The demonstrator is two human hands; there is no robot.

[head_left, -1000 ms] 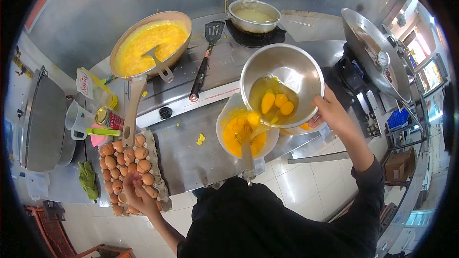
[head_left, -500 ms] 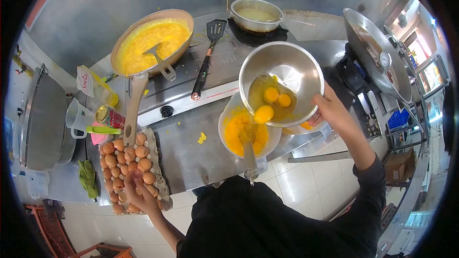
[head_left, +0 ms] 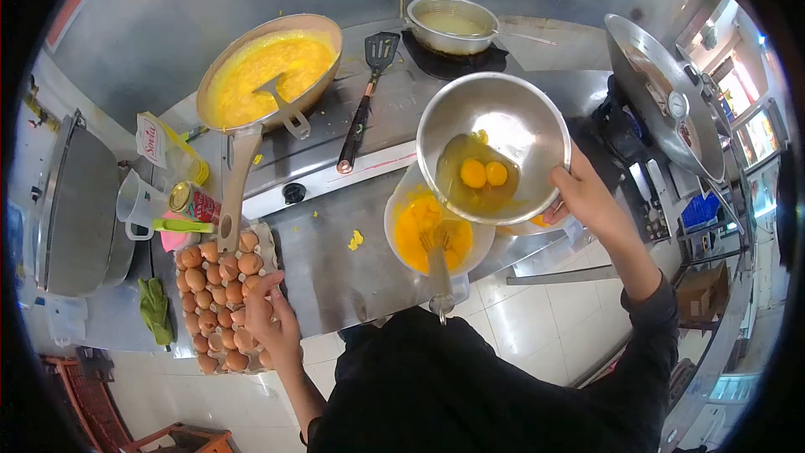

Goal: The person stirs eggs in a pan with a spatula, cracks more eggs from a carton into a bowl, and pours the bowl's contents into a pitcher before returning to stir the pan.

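My right hand (head_left: 580, 189) grips the rim of a steel mixing bowl (head_left: 537, 130), tilted toward me, with two egg yolks (head_left: 485, 174) and egg white inside. Below it, partly covered, stands a white plastic bowl (head_left: 484, 250) of yellow egg with a whisk (head_left: 438, 273) leaning in it. On the left, my left hand (head_left: 272, 319) is at the right side of a carton tray (head_left: 270, 247) of brown eggs (head_left: 194, 278). Its fingers are curled in among the eggs, and whatever they hold is hidden.
A frying pan (head_left: 208, 84) of yellow egg sits at the back left, its handle reaching over the eggs. Nearby are a slotted turner (head_left: 359, 117), a can (head_left: 197, 203), a measuring jug (head_left: 138, 201) and a green cloth (head_left: 154, 310). A strainer pot (head_left: 453, 25) and a wok (head_left: 662, 92) stand behind.
The yolk at the steel bowl's lip has left it, leaving two inside, and the bowl is tipped less. My left hand has shifted right and slightly up along the egg tray.
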